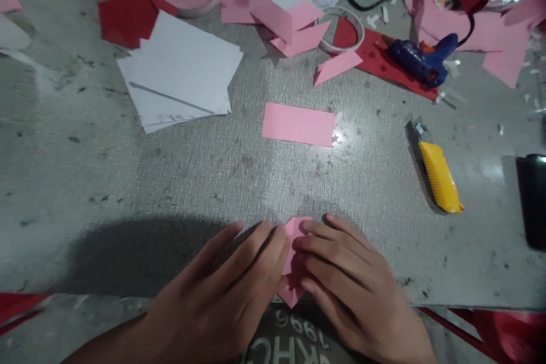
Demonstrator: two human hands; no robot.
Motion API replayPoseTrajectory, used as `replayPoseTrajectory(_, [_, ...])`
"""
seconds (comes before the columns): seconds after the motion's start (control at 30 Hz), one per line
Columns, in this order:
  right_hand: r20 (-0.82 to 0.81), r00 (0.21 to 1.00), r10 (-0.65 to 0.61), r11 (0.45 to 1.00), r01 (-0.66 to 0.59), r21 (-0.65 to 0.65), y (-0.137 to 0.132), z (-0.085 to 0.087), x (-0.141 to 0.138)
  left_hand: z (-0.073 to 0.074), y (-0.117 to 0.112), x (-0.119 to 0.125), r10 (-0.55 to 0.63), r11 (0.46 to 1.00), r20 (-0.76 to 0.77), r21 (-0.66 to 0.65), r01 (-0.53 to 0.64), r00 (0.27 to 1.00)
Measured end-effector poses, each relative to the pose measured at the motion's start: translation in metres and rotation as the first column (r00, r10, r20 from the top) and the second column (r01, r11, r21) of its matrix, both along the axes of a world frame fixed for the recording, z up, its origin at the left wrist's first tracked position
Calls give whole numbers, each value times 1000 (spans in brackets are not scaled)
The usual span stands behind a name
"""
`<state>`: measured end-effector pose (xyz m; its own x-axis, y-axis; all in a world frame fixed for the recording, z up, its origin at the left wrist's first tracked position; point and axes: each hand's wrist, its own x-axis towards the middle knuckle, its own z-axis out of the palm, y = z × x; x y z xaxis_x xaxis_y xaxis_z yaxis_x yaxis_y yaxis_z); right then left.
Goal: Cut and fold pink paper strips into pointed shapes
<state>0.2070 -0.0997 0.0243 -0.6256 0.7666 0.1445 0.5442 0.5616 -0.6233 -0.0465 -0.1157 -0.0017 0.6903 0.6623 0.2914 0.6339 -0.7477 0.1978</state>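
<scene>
At the table's near edge lies a small piece of folded pink paper, its lower end coming to a point. My left hand grips its left side with the fingers together. From the right, my right hand presses its fingertips onto the same paper, the thumb near the pointed end. Both hands cover parts of the paper's sides. Straight ahead of them, a flat pink paper rectangle rests on the table.
A yellow utility knife lies to the right, near a dark object at the edge. Farther back are a blue glue gun with its cord, tape rolls, pink scraps and a red strip. White sheets are stacked at left.
</scene>
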Motion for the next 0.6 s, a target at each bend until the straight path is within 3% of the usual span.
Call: replayPoseTrajectory(0.6, [-18, 1000, -20, 1000, 20, 16, 3, 1, -3, 0, 1, 2, 5, 1000, -4, -6, -5, 1000])
